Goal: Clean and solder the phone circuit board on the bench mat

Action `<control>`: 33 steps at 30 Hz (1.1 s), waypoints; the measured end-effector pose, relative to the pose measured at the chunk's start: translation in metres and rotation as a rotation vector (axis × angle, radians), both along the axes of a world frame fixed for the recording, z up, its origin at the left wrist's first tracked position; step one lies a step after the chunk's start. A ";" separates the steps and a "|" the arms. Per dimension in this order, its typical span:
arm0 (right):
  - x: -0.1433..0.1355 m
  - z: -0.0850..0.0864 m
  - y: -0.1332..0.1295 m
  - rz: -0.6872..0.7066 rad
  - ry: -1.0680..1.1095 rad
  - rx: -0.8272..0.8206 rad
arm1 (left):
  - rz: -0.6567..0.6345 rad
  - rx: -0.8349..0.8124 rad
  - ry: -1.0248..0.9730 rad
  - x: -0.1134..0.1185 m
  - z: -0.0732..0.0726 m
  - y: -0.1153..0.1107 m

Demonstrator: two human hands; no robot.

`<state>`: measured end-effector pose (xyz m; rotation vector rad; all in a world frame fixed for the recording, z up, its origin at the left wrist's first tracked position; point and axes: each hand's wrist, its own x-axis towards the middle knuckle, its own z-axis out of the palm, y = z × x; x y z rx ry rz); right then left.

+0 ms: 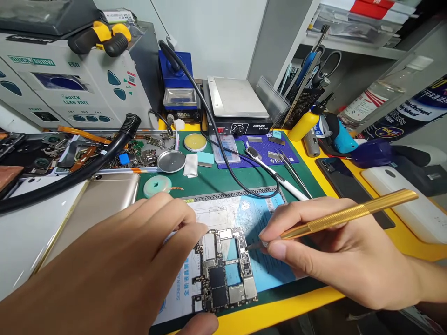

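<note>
A phone circuit board [219,279] with dark chips and silvery shields lies over a blue and white printed sheet [216,215]. My left hand [139,260] grips its left side, the forefinger at the top corner and the thumb near the bottom edge. In my right hand [335,246] is a gold-handled craft knife [349,215], pinched like a pen between thumb and fingers. The knife's tip points left and meets the board's right edge, near the upper part. Whether the blade is cutting or only touching there, I cannot tell.
Behind stand a hot-air station [80,88], a heating plate [237,97] and a tray of phone parts [150,144]. Tweezers [295,172], a white-handled brush [272,173] and a black cable [223,149] lie beyond the board. A dark phone [338,177] lies at right.
</note>
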<state>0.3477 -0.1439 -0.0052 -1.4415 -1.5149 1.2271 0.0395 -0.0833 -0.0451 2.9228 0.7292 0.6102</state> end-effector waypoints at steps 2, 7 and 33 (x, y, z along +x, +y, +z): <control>-0.001 0.001 0.002 0.001 -0.042 0.036 | -0.013 0.001 0.023 -0.002 0.001 0.001; 0.000 0.006 0.004 0.049 -0.125 0.094 | -0.029 0.002 0.006 -0.004 -0.002 0.001; 0.012 0.003 0.003 -0.023 0.381 -0.155 | -0.043 0.028 -0.042 0.002 -0.005 0.002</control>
